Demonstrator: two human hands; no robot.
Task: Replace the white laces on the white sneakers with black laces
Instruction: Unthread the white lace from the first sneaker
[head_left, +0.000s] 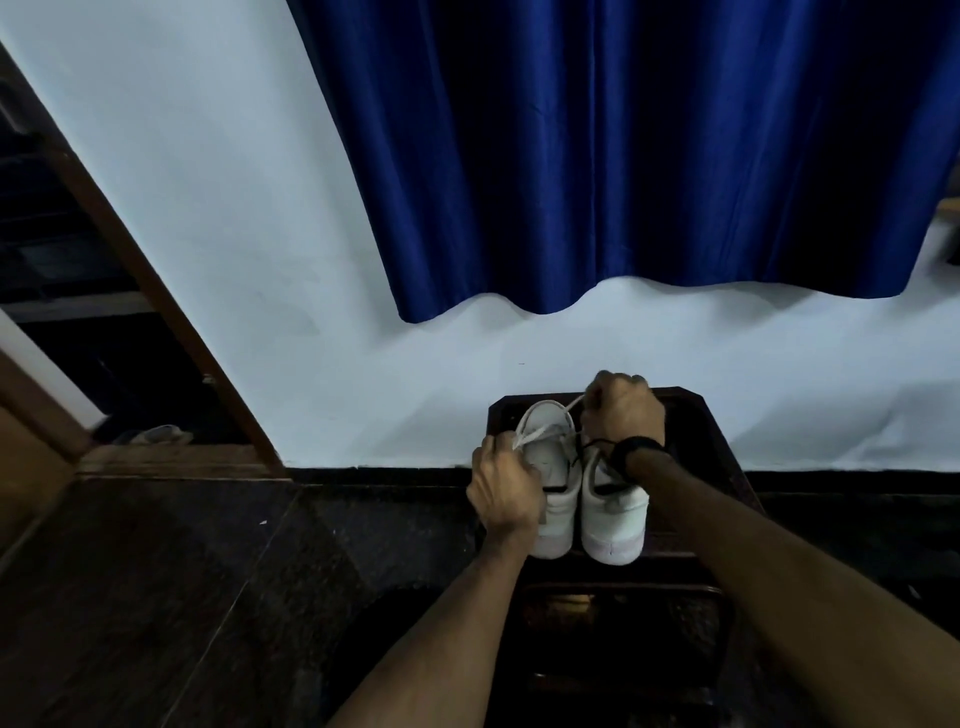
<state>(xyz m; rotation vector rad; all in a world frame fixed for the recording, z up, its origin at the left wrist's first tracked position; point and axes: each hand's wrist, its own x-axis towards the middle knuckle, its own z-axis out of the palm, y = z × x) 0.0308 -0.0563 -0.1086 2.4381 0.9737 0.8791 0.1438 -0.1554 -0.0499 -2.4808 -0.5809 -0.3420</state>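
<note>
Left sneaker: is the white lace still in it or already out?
Still in. The white lace crosses the left sneaker, its ends pulled apart by the left hand and right hand.

Right hand (621, 410) blocks the right sneaker's (613, 512) front; left hand (506, 488) covers the left sneaker's (553, 467) side; black lace (589, 451) mostly hidden.

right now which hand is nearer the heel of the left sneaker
Left. The left hand grips the left sneaker beside its heel; the right hand is up past the toes, pulling the white lace.
</note>
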